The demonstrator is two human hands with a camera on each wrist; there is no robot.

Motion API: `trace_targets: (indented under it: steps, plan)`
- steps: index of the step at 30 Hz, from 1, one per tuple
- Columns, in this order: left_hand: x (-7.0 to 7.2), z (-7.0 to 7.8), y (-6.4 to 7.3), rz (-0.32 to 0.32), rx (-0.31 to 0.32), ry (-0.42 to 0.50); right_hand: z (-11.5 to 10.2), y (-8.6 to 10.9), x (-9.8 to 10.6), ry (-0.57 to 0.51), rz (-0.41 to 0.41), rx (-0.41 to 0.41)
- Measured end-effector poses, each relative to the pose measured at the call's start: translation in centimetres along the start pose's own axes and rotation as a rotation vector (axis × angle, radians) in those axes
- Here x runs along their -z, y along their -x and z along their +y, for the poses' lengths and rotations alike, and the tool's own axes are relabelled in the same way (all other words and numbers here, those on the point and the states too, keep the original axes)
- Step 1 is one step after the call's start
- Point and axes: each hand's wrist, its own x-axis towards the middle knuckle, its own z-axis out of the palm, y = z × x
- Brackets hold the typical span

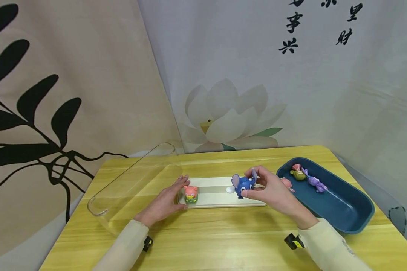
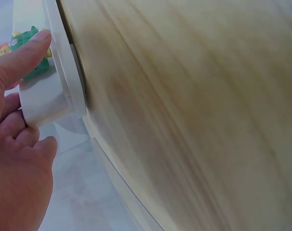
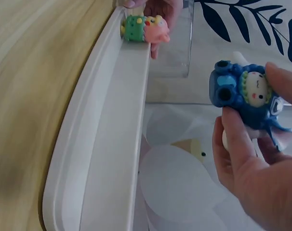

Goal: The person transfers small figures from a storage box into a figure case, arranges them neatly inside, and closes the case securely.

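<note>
My right hand point(image 1: 273, 190) pinches a blue big-eared toy figurine point(image 1: 243, 184) between thumb and fingers, above the right part of a long white stepped base point(image 1: 217, 202). In the right wrist view the blue figurine point(image 3: 245, 91) shows its underside and a small white face. On the base's left end stands a pink and green pig figurine point(image 1: 191, 194). My left hand point(image 1: 166, 201) grips that end, thumb at the front edge and fingers at the back. In the left wrist view the thumb lies close to the pig's green lower part point(image 2: 37, 62).
A blue tray point(image 1: 339, 210) at the right holds several small figurines, among them a purple one point(image 1: 314, 181) and an olive-green one point(image 1: 297, 174). On the left lies a clear plastic cover point(image 1: 135, 184). A printed cloth point(image 1: 224, 75) hangs behind the wooden table point(image 1: 203, 241).
</note>
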Motion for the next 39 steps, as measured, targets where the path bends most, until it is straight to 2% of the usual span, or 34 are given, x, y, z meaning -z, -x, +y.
trace_targets:
  steps: [7,14,24,31,39]
  plan:
    - [0.0,0.0,0.0,0.002,-0.009,-0.019,0.1,-0.9,-2.5,-0.008,-0.016,-0.04]
    - [0.2,0.1,0.1,-0.007,-0.011,-0.004,0.2,-2.1,-4.8,0.046,0.047,-0.095]
    - [0.2,0.1,-0.1,-0.021,0.011,-0.01,1.2,-3.3,-7.2,0.043,0.1,-0.075]
    - [0.3,0.2,0.0,-0.019,0.015,-0.023,2.4,-4.0,-8.9,0.223,0.13,-0.098]
    - [0.2,0.1,-0.1,-0.014,0.008,-0.017,3.0,-4.6,-9.5,0.344,0.134,-0.093]
